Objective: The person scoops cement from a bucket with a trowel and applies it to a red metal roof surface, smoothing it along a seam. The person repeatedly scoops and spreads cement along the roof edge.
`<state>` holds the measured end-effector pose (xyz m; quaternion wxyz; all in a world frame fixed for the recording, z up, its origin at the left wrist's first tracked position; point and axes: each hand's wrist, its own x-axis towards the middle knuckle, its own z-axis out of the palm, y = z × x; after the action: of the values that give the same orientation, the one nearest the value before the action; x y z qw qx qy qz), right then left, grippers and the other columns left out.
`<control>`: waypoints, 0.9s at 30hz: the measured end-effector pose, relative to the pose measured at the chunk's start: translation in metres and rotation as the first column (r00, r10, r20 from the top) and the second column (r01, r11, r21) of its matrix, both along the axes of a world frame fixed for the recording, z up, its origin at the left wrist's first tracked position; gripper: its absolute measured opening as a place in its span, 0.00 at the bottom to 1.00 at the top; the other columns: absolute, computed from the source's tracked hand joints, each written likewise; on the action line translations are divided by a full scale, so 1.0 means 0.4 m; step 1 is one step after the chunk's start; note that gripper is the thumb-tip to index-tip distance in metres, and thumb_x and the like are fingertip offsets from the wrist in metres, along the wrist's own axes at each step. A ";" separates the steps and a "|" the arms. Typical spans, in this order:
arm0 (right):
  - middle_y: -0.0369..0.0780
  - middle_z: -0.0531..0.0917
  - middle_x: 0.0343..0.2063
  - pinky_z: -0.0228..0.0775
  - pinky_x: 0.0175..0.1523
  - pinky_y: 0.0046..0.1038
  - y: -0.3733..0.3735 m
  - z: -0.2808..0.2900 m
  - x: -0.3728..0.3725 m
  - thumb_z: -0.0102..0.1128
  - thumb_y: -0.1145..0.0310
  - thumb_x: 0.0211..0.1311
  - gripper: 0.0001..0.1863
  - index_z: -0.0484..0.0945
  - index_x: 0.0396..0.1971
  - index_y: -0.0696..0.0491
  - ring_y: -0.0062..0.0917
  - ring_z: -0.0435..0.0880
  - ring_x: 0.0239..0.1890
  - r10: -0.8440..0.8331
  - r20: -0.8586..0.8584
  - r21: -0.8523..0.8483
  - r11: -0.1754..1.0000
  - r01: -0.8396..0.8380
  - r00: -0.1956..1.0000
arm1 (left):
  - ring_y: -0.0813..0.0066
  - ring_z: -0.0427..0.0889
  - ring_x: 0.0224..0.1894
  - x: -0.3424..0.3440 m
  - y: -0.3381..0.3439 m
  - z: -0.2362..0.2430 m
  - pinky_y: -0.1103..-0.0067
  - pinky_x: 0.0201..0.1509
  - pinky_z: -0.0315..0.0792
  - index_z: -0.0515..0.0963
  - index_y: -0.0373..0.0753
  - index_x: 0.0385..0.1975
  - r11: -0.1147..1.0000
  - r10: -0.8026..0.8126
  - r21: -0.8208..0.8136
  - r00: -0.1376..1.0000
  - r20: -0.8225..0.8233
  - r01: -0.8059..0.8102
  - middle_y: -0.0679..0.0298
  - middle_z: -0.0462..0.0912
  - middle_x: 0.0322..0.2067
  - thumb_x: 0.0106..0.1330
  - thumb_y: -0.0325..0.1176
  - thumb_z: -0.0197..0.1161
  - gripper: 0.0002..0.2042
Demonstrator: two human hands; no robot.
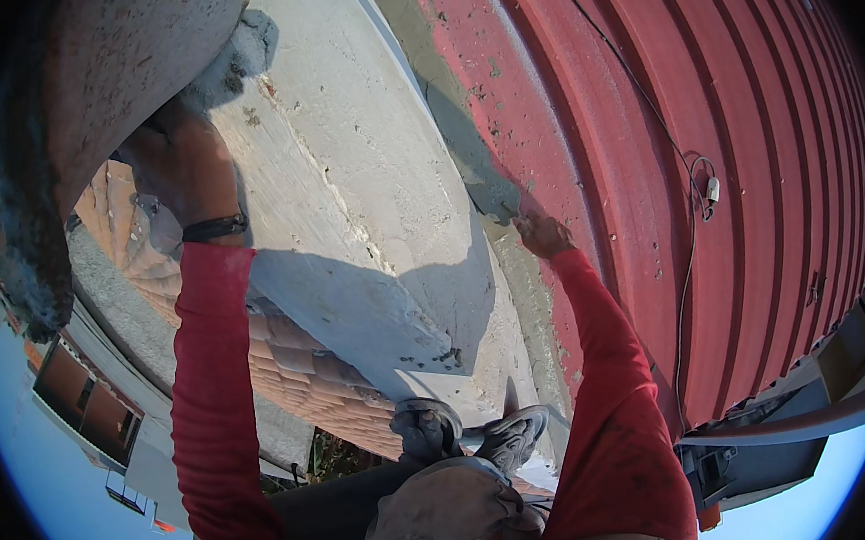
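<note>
My right hand [543, 235] is closed on what looks like a small trowel [503, 211], its blade blending into the grey mortar. It works on a strip of mortar [489, 186] between a pale concrete ledge [362, 135] and red roofing. My left hand [194, 163], with a dark wristband, reaches to the underside of a large pale board [153, 40] close to the camera. The hand appears to hold the board up, its fingers hidden behind it. Dark wet mortar [28, 242] clings to the board's near edge. A lump of mortar [253, 42] shows beside the board.
Red corrugated roofing [759, 193] fills the right side, with a thin cable and white connector [713, 189] lying on it. My shoes [511, 441] stand on the ledge. Clay roof tiles [296, 361] lie below at left. A brown-fronted building [87, 401] stands further down.
</note>
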<state>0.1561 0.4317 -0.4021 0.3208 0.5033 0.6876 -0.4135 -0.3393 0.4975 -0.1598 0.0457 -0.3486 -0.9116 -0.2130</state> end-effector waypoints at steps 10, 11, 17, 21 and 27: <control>0.48 0.85 0.30 0.77 0.29 0.39 0.259 -0.075 -0.418 0.51 0.48 0.69 0.26 0.77 0.44 0.61 0.36 0.87 0.25 -0.706 -0.001 -0.186 0.696 0.694 0.708 | 0.51 0.76 0.56 0.019 0.026 0.020 0.64 0.60 0.68 0.65 0.23 0.56 0.998 0.063 0.020 0.997 0.042 -0.064 0.39 0.73 0.53 0.73 0.41 0.54 0.25; 0.48 0.85 0.30 0.77 0.29 0.39 0.269 -0.103 -0.432 0.51 0.48 0.69 0.26 0.77 0.44 0.61 0.36 0.87 0.25 -0.710 -0.003 -0.185 0.692 0.698 0.704 | 0.51 0.76 0.56 0.020 0.033 0.022 0.65 0.60 0.68 0.65 0.22 0.56 0.997 0.068 0.031 0.996 0.057 -0.070 0.39 0.73 0.53 0.73 0.41 0.54 0.24; 0.52 0.85 0.33 0.80 0.32 0.39 0.071 -0.075 -0.300 0.46 0.48 0.70 0.30 0.80 0.43 0.64 0.41 0.87 0.29 -0.657 0.173 -0.220 0.701 0.679 0.734 | 0.48 0.75 0.56 0.016 0.023 0.023 0.65 0.63 0.65 0.65 0.24 0.56 0.986 0.001 0.168 0.991 0.131 -0.023 0.38 0.72 0.54 0.71 0.44 0.55 0.27; 0.48 0.80 0.27 0.78 0.27 0.38 -0.092 0.050 -0.109 0.43 0.48 0.72 0.26 0.77 0.43 0.58 0.37 0.84 0.25 -0.518 0.057 -0.237 0.824 0.515 0.854 | 0.48 0.75 0.54 0.021 0.021 0.039 0.65 0.62 0.65 0.64 0.23 0.56 0.999 0.008 0.040 0.998 0.068 -0.010 0.37 0.72 0.53 0.71 0.46 0.55 0.28; 0.41 0.77 0.23 0.74 0.24 0.35 0.147 0.114 -0.295 0.43 0.47 0.71 0.25 0.72 0.44 0.56 0.28 0.79 0.21 -0.741 0.082 -0.247 0.633 0.734 0.667 | 0.41 0.73 0.59 -0.026 -0.001 0.029 0.60 0.62 0.67 0.61 0.27 0.60 1.000 -0.005 0.002 1.000 0.009 0.005 0.36 0.70 0.56 0.71 0.51 0.51 0.31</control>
<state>0.0383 0.4905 -0.3565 0.1776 0.6878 0.3664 -0.6010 -0.3496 0.4970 -0.1482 0.0415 -0.3497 -0.9108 -0.2154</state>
